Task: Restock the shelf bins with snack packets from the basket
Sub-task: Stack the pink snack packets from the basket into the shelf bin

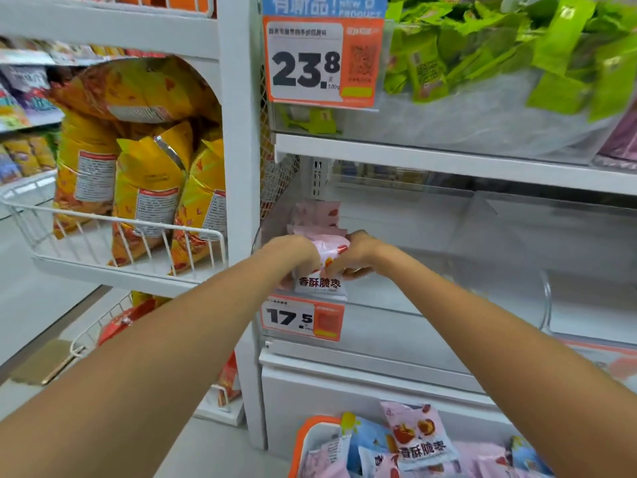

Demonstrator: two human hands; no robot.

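Clear bin (396, 291) mid-frame has few pink packets (319, 215) at its left end; basket (301, 439) bottom centre holds pink & blue packets. Both arms reach fwd, left hand (293, 255) & right hand (355, 253) together grasping a pink packet (322, 282) at bin front.

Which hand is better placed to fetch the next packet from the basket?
Probably the right hand. Both hands grip the pink packets at the bin, the left hand too, but the basket lies low on the right, under the right forearm.
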